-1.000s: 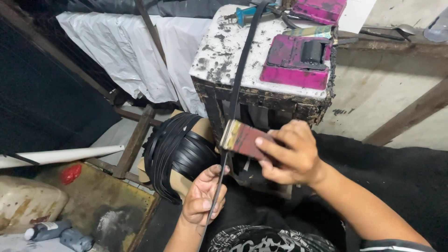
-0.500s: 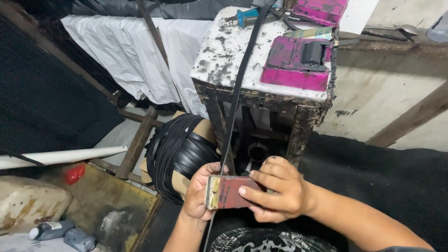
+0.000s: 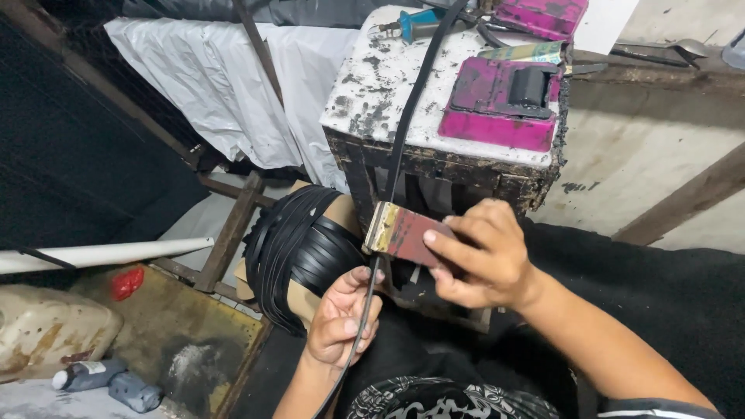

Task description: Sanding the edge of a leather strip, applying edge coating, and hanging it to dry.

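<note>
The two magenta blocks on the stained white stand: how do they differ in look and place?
The near magenta block lies fully in view at the front of the white stand and carries a dark clip-like part on top. The far magenta block sits at the stand's back edge, cut off by the frame, with no such part showing. Both are smudged with black, and neither hand touches them.

Stained white block [image 3: 388,77] (chipped) bears magenta case [image 3: 500,105].

**Worn Surfaces, Glossy Strap**

The black strap [image 3: 403,116] looked smooth, glossy plastic. The reddish block [image 3: 407,233] seemed matt, with a scuffed metal edge. The tabletop [image 3: 372,85] showed chipped, rough white paint over dark, weathered wood.
</note>
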